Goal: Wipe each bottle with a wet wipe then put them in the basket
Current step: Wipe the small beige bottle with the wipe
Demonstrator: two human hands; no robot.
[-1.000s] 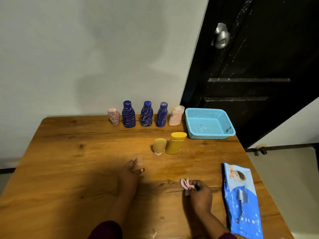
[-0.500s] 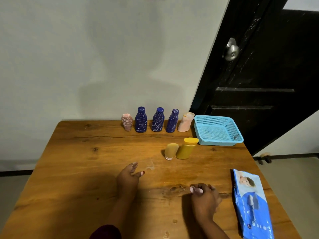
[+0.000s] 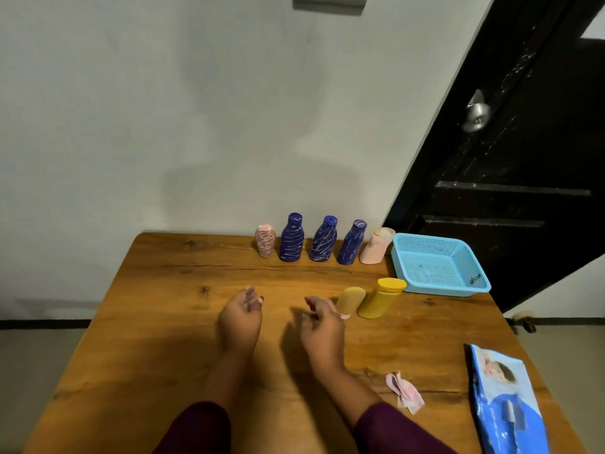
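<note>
Blue bottles [image 3: 323, 239] scribbled white, pink scrap [image 3: 404, 393], left hand [image 3: 240, 317], right hand [image 3: 322, 326] relaxed, empty

This is looking like a room in a home. A wooden table [image 3: 163, 322] is standing against a plain painted wall [image 3: 163, 126], beside a dark panelled door [image 3: 523, 158] that is carrying a round metal knob [image 3: 476, 113]. Household toiletry bottles [image 3: 291, 239], a plastic basket [image 3: 435, 239] and a baby-wipes pack [image 3: 504, 401] are sitting on the table, and a pale floor [image 3: 39, 362] is showing below.
</note>
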